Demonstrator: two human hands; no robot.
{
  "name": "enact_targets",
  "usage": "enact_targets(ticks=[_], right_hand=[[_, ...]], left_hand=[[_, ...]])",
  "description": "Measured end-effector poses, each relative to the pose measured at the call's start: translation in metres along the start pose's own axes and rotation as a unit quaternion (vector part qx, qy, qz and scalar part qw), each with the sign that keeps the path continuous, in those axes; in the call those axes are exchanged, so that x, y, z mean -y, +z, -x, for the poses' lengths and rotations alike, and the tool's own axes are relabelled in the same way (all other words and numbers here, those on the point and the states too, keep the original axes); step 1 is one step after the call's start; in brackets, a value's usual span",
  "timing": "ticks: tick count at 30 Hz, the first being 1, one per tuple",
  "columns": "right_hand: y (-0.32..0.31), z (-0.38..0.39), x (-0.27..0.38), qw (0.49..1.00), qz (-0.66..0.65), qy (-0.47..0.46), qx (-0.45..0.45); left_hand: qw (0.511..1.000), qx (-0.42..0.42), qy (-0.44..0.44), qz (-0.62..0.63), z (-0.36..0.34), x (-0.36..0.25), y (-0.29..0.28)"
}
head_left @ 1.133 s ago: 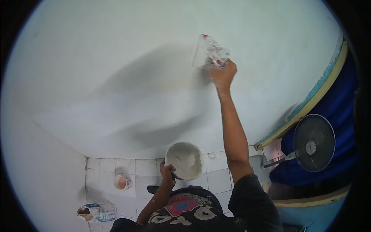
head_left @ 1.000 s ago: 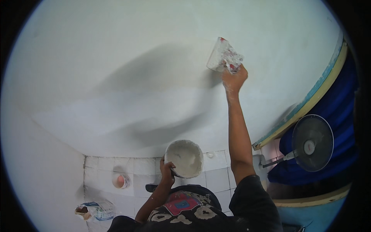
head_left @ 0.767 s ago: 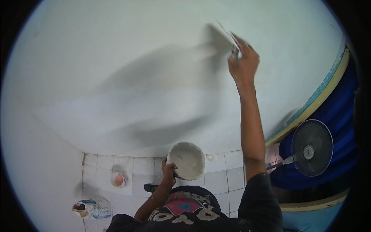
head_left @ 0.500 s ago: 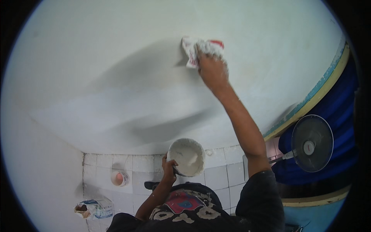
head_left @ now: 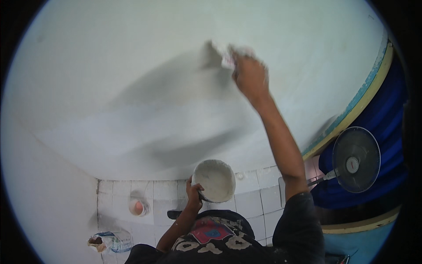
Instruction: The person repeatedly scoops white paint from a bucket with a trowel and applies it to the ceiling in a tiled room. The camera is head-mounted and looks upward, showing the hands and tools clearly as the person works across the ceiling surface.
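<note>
L hand [head_left: 194,194] w/ rd. bucket [head_left: 203,169]

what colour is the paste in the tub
The paste is greyish white, clearest in the head view.

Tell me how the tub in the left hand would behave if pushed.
The tub would probably stay stiff: it looks evenly round. It may feel heavy, since pale paste shows inside. Pushed at its right edge, it might tip, as the left hand holds its left side.

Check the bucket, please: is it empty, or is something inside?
Not empty: pale paste shows inside the bucket, which the left hand holds. How full, I cannot tell.
</note>
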State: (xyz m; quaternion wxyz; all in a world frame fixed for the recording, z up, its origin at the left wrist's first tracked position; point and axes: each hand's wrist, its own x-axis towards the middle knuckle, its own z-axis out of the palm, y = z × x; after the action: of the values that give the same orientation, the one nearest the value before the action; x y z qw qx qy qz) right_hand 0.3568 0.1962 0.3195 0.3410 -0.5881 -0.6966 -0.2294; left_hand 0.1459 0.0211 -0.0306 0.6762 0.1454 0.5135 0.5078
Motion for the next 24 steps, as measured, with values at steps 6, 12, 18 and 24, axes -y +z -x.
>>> enact_targets(ticks=[6,12,18,24], right_hand=[[0.051,-0.004,-0.031,0.984,0.104,-0.089,-0.11],[0.122,0.127,-0.027,0.997,0.006,-0.05,0.057],[0.109,0.194,0.0,0.973,-0.159,0.042,0.162],[0.066,0.286,0.045,0.862,-0.215,0.168,0.427]], left_hand=[[0.997,0.047,0.02,0.058,-0.003,0.006,0.005],[0.994,0.057,0.007,0.09,-0.002,0.008,0.006],[0.995,0.052,0.013,0.084,-0.011,0.015,-0.009],[0.991,0.073,0.004,0.109,0.002,0.009,-0.007]])
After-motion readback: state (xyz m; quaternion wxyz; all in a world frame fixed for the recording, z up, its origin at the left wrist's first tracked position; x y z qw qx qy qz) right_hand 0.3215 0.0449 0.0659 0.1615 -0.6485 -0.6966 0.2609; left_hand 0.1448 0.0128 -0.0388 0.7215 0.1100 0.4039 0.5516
